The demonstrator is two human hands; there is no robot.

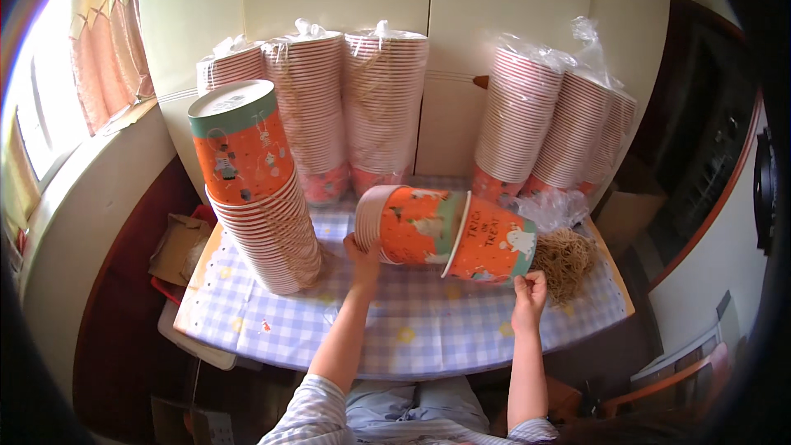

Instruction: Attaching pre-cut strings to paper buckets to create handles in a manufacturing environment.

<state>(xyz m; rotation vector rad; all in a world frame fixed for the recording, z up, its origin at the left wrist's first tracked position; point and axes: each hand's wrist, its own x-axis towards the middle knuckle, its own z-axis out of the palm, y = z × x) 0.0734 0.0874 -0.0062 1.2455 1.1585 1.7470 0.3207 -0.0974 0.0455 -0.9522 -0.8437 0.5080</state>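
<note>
Above the middle of the table I hold a sideways row of orange and green printed paper buckets. My left hand (363, 254) is wrapped round the rims of a short nested stack of paper buckets (420, 225) at the left. At the other end my right hand (530, 290) pinches the green base edge of a single paper bucket (492, 239). This bucket's white rim is around the stack's green base end. Left of my hands stands a tall upside-down bucket stack (268, 235), its top bucket raised higher than the others. Fingertips behind the buckets are hidden.
Plastic-wrapped bucket stacks (386, 107) line the back left, and more wrapped stacks (517, 119) stand at the back right. Tan raffia-like strands (568, 264) lie at the right on the checked tablecloth (445, 334). A pale cabinet (461, 0) rises behind.
</note>
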